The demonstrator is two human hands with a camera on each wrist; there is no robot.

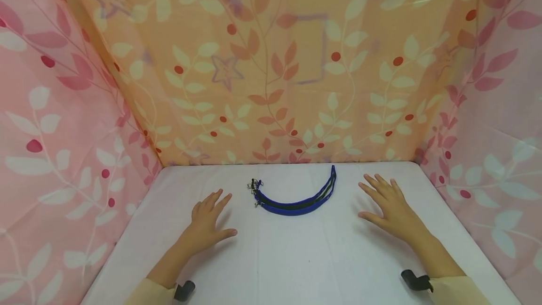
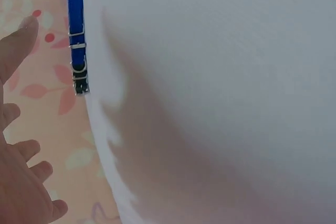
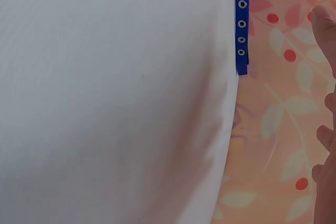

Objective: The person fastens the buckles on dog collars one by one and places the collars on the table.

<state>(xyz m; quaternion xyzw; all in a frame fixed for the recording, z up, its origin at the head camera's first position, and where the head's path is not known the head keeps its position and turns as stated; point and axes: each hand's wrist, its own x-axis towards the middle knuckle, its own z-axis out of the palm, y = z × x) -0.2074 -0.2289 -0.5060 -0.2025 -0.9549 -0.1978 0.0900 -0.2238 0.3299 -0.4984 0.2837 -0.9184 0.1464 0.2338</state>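
Observation:
Blue straps that look like pet collars lie nested in a curve at the table's middle, with a dark band between the blue ones. Their metal buckles bunch at the left end. In the left wrist view a silver buckle shows on the blue strap, above a dark strap end. Metal eyelets line the other end in the right wrist view. My left hand hovers left of the buckles, fingers spread, holding nothing. To the right of the straps my right hand is raised with spread fingers, touching nothing.
The white tabletop is bounded by an orange leaf-patterned curtain at the back. Pink patterned curtains hang along both sides. Black wrist bands sit at the sleeve cuffs.

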